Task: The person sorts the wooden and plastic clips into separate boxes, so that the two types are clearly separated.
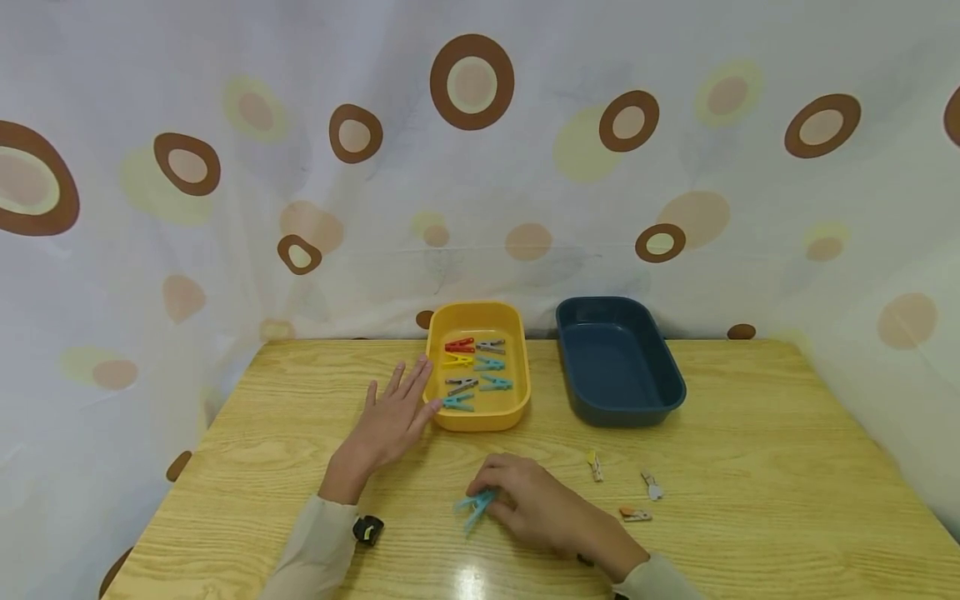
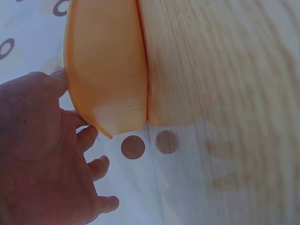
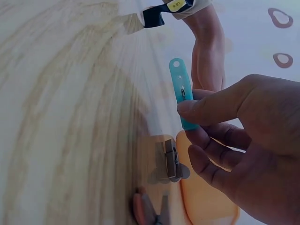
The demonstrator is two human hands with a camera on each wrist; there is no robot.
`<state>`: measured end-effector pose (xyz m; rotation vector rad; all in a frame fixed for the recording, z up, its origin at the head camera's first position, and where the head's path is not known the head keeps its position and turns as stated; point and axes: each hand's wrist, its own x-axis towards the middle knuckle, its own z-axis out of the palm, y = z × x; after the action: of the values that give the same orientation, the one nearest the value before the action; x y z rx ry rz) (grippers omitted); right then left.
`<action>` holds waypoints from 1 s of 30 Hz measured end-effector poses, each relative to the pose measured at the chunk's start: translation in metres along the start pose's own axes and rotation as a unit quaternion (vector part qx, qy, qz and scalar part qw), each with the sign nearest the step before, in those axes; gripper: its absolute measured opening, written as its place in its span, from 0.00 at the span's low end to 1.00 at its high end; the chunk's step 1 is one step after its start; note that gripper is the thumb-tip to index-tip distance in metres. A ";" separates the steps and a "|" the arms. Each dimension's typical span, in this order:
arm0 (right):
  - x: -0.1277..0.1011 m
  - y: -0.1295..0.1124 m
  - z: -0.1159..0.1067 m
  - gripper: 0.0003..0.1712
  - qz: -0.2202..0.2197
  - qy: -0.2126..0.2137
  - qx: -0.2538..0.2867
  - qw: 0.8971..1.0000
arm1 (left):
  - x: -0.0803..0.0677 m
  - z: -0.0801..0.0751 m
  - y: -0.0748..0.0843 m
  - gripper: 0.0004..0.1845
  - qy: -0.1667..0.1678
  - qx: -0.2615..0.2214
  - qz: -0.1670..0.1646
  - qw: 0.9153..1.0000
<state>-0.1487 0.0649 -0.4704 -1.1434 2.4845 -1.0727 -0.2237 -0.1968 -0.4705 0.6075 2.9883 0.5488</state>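
Note:
My right hand [image 1: 528, 504] pinches a turquoise plastic clothespin [image 1: 476, 505] above the near part of the table. In the right wrist view, thumb and fingers grip this clothespin [image 3: 182, 86] by its side. My left hand [image 1: 390, 421], fingers spread and mostly straight, touches the left rim of a yellow tray [image 1: 480, 422]. Against that tray's rim [image 2: 108, 70], the left wrist view shows the thumb and a finger. Inside the tray lie several plastic clothespins: a red one [image 1: 460, 345], a yellow one [image 1: 458, 360], grey ones, and turquoise ones, such as one [image 1: 496, 382] at the right.
Right of the yellow tray stands a dark blue tray [image 1: 622, 367] with nothing in it. Three small wooden clothespins lie on the table right of my right hand: one with yellow [image 1: 596, 466], one with white [image 1: 652, 486], one with orange [image 1: 636, 514]. A patterned curtain [image 1: 480, 208] hangs behind.

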 end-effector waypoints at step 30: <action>0.012 0.024 -0.044 0.16 -0.026 0.245 -0.047 0.968 | 0.001 0.001 -0.001 0.37 0.001 0.003 0.001 1.000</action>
<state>-0.1908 0.0905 -0.4541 -1.0765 2.9161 -1.4097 -0.2250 -0.1973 -0.4717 0.6107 2.9923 0.5423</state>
